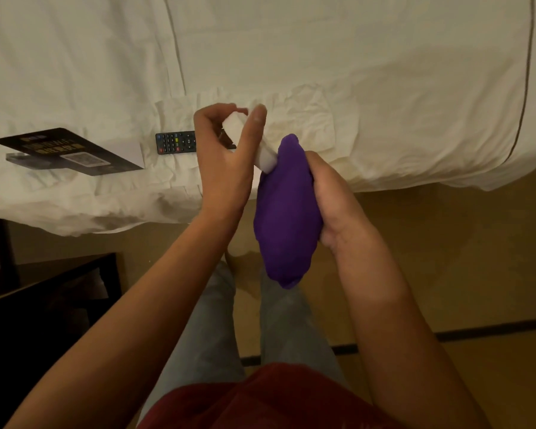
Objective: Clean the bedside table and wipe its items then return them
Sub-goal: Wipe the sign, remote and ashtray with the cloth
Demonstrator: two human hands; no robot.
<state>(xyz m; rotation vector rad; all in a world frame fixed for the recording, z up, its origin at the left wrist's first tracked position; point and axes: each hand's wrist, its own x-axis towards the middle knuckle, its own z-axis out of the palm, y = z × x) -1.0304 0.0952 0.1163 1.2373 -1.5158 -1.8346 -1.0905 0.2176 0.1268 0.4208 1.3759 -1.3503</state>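
Observation:
My left hand (223,156) holds a slim white remote (265,156) upright over the bed's edge, fingers closed around its upper part. My right hand (334,202) grips a bunched purple cloth (285,212), whose top presses against the white remote's lower end. A black TV remote (175,143) lies on the white bedsheet, partly hidden behind my left hand. A black card in a clear stand (68,151) lies flat on the sheet at the left. The dark bedside table (44,292) stands at the lower left.
The bed with its white sheet (353,72) fills the upper half. White tissue sheets (297,119) are spread on it behind my hands. Tan floor (461,258) lies to the right, and my legs in grey trousers (205,329) are below.

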